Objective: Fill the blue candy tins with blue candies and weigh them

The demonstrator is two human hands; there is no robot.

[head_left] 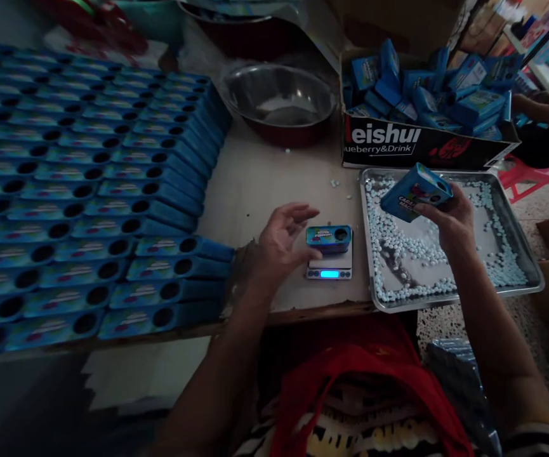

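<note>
- A small blue box [329, 236] lies flat on the scale [330, 265], round hole up — placed so that it can be weighed; the lit display faces the person.
- The left hand [281, 244] hovers just beside that box, palm turned inward, fingers spread and loosely curled, grasping nothing; the thumb comes close to the box's near corner, though I cannot tell if it touches.
- The right hand [450, 219] grips a second box [416, 192] between thumb and fingers, tilted, hole end up and to the right, over the tray [535, 279] — so any spill would fall among the pale blue pellets [398, 247] scattered there.
- Both forearms reach up from the lower edge of the view, the right wrist bent back above the tray.
- Left of the scale, rows [88, 209] of like boxes lie stacked with holes showing; a carton [398, 145] behind the tray holds a loose heap more, and a metal bowl [278, 101] sits beyond.
</note>
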